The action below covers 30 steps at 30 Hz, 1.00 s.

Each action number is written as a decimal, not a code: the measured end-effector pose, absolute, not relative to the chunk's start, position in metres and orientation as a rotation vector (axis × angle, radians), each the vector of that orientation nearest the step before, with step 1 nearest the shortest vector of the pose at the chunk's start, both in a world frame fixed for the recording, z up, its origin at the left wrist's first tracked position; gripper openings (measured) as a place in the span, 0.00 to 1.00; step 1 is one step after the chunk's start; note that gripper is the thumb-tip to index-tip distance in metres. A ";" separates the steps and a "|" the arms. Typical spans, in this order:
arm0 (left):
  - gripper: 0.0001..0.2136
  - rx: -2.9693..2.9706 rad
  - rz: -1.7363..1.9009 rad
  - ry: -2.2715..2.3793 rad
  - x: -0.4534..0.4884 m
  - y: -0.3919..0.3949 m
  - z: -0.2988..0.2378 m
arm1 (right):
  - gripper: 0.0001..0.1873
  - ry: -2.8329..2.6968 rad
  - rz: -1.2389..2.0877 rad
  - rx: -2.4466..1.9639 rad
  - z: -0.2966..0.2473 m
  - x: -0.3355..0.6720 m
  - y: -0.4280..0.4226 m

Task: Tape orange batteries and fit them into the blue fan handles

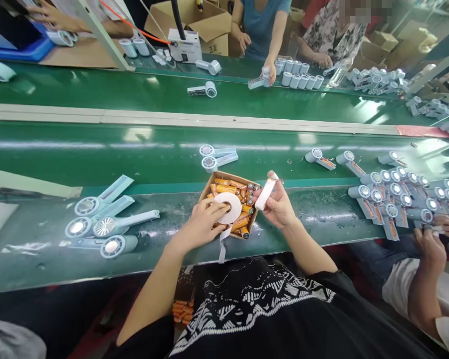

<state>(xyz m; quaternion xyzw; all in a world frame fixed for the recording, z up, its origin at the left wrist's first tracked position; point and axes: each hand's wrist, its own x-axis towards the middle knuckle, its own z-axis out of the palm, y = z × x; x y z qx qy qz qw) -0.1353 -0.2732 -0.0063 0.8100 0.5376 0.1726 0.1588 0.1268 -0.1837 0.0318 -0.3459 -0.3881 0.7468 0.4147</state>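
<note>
Closest to me, the worker's left hand [200, 225] lies over a roll of white tape [229, 208], fingers curled on its rim and pressing it onto an open cardboard box [224, 175]; a loose tail of tape hangs off the bench edge. The right hand [280, 208] is just beside it, thumb and fingers clamped round a white wrapped stick [265, 192], held tilted above the box's right corner with thin red wire at its top end. The box is full of orange batteries [228, 185]. To the left on the same green bench [41, 249] lie several pale fan shells [97, 219]. At the right edge a co-worker's hands [430, 247] rest near a crowded batch of small fans [392, 197]. Just behind the box, two more fans [215, 157] lie on the green belt [97, 154]. Across the far belt [134, 92], another person's hand [271, 75] touches a row of white cylinders [295, 75].
</note>
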 end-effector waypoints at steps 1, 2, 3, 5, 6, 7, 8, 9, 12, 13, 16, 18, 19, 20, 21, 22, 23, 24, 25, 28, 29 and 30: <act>0.20 2.293 0.530 1.510 -0.139 -0.267 -0.005 | 0.57 -0.948 1.898 -0.883 0.030 0.127 -0.183; 0.18 2.263 0.587 1.497 -0.143 -0.257 -0.003 | 0.57 -0.925 1.918 -0.893 0.029 0.129 -0.181; 0.17 2.226 0.649 1.510 -0.148 -0.243 0.000 | 0.57 -0.910 1.937 -0.898 0.028 0.131 -0.178; 0.17 2.148 0.757 1.637 -0.156 -0.203 0.004 | 0.57 -0.900 1.979 -0.899 0.026 0.135 -0.172; 0.19 2.122 0.785 1.725 -0.158 -0.181 0.006 | 0.58 -0.906 2.003 -0.896 0.024 0.137 -0.170; 0.20 2.112 0.809 1.803 -0.158 -0.159 0.009 | 0.59 -0.920 2.026 -0.889 0.023 0.138 -0.168; 0.21 2.120 0.842 1.846 -0.155 -0.141 0.013 | 0.60 -0.941 2.039 -0.882 0.021 0.139 -0.167; 0.21 2.141 0.896 1.841 -0.149 -0.128 0.019 | 0.60 -0.965 2.039 -0.877 0.019 0.140 -0.166; 0.17 2.224 1.154 1.622 -0.114 -0.129 0.039 | 0.56 -1.015 1.923 -0.878 0.015 0.141 -0.165; 0.15 2.256 1.238 1.532 -0.101 -0.141 0.046 | 0.54 -1.018 1.854 -0.883 0.014 0.141 -0.166; 0.13 2.424 1.325 1.329 -0.072 -0.188 0.061 | 0.43 -1.030 1.649 -0.905 0.010 0.144 -0.168; 0.19 2.522 1.243 1.302 -0.063 -0.210 0.064 | 0.36 -1.077 1.560 -0.947 0.007 0.148 -0.171; 0.22 2.555 1.172 1.307 -0.061 -0.217 0.064 | 0.34 -1.110 1.530 -0.974 0.006 0.150 -0.173; 0.23 2.569 1.095 1.310 -0.061 -0.221 0.062 | 0.32 -1.148 1.503 -0.997 0.004 0.152 -0.175; 0.23 2.559 1.030 1.307 -0.060 -0.223 0.060 | 0.31 -1.190 1.477 -1.009 0.002 0.154 -0.176; 0.23 2.518 0.988 1.289 -0.061 -0.224 0.057 | 0.29 -1.237 1.458 -1.009 0.001 0.156 -0.177; 0.23 2.442 0.979 1.254 -0.061 -0.225 0.055 | 0.27 -1.289 1.451 -0.999 0.000 0.158 -0.178; 0.22 2.331 1.003 1.206 -0.061 -0.226 0.052 | 0.25 -1.341 1.450 -0.979 -0.002 0.158 -0.179; 0.22 2.195 1.054 1.154 -0.060 -0.228 0.050 | 0.24 -1.394 1.450 -0.950 -0.003 0.158 -0.181; 0.25 1.703 1.255 1.005 -0.054 -0.238 0.042 | 0.19 -1.522 1.385 -0.774 -0.006 0.150 -0.188; 0.25 1.534 1.317 0.967 -0.052 -0.241 0.040 | 0.16 -1.541 1.321 -0.677 -0.008 0.146 -0.191; 0.25 1.366 1.374 0.943 -0.052 -0.243 0.038 | 0.13 -1.550 1.252 -0.571 -0.009 0.142 -0.194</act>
